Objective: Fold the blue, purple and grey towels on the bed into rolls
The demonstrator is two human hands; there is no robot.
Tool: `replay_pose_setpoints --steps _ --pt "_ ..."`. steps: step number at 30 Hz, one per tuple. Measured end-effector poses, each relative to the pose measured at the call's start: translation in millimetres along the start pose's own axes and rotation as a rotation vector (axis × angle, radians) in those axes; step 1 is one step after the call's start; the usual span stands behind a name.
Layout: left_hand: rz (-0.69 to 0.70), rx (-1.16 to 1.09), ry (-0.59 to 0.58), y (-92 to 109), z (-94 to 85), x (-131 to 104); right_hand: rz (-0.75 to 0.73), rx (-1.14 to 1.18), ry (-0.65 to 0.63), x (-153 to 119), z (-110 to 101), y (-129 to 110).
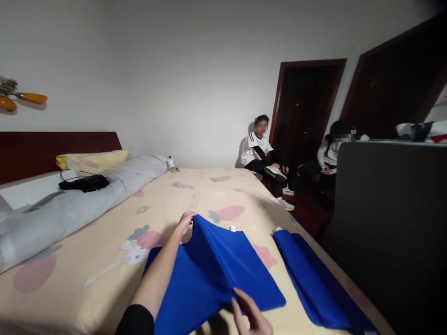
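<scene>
A blue cloth [209,274] with a small white tag [233,228] lies partly on the bed, its middle lifted into a ridge. My left hand [186,222] reaches forward and pinches the cloth's far edge, holding it up off the sheet. Close to me, my right hand [252,316] has its thumb and a finger at the near edge of the same cloth, gripping the fold there. A second blue cloth [310,279], folded into a long strip, rests to the right along the bed's side, apart from both hands.
The bed [115,251] has a patterned sheet. Along its left lie a grey rolled quilt [129,179], a yellow pillow [94,163] and a black bag [84,183]. A white bottle [170,164] stands farther back. Two people sit beyond the bed. A dark grey panel [387,223] rises at the right.
</scene>
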State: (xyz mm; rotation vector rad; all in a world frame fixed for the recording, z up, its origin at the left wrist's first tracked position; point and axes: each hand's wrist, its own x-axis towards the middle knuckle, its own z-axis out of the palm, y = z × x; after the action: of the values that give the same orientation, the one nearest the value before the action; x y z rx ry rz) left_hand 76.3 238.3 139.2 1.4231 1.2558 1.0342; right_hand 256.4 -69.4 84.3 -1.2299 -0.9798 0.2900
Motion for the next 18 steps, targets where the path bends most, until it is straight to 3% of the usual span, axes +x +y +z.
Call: replay_pose_setpoints --steps 4,9,13,18 --pt "0.082 -0.18 0.012 33 -38.7 -16 0.099 0.145 -0.081 64 -16 -19" --pt "0.211 -0.307 0.006 77 -77.3 -50 0.062 0.207 -0.117 145 -16 -37" --pt "0.266 -0.336 -0.025 102 -93.1 -80 -0.045 0.204 -0.14 197 -4 -49" --pt "0.329 -0.322 0.017 121 -97.1 -106 -0.093 0.216 -0.056 240 13 -60"
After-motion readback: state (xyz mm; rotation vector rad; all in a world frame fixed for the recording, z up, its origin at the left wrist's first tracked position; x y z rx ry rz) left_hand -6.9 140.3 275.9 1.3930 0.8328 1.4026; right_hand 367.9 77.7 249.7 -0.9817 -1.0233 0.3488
